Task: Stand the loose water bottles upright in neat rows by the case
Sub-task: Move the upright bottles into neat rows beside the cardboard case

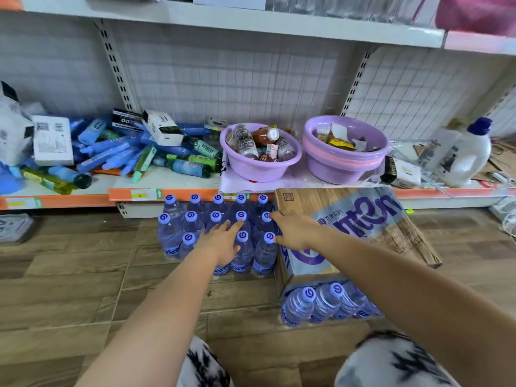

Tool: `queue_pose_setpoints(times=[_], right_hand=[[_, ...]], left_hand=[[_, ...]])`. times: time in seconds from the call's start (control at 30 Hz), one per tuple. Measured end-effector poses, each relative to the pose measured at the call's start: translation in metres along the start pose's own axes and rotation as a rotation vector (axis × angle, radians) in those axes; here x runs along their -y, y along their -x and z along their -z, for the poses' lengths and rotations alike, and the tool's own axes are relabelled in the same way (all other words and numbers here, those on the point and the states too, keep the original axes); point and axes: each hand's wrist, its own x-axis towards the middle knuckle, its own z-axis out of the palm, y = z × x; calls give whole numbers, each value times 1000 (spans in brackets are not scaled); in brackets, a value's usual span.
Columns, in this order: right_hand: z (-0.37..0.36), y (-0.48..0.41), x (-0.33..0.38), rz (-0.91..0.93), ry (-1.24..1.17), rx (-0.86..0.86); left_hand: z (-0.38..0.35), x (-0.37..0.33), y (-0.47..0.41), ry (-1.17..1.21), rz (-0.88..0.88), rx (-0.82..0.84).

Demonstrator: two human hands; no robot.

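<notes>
Left hand point(223, 240) lay flat, fingers straight, over floor bottles point(192, 222); right hand point(296, 230) loose-fingered, touched caps beside case point(363, 216). Judged: squaring rows wanted pushes low on bodies.

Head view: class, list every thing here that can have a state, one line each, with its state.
case: on its side, near end open.
standing bottles: upright, capped, in rows beside it.
bottles in case: lying down, capped.
left hand: open, fingers straight over the standing bottles.
right hand: open, fingertips at two bottle tops.
white jug: upright, capped.
</notes>
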Motion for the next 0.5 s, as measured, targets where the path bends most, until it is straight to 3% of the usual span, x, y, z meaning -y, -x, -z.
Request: queue_pose_setpoints(times=[0.5], right_hand=[[-20,-19,5,-88,-111,53]], left_hand=[[7,19,-18,-27,-47,0]])
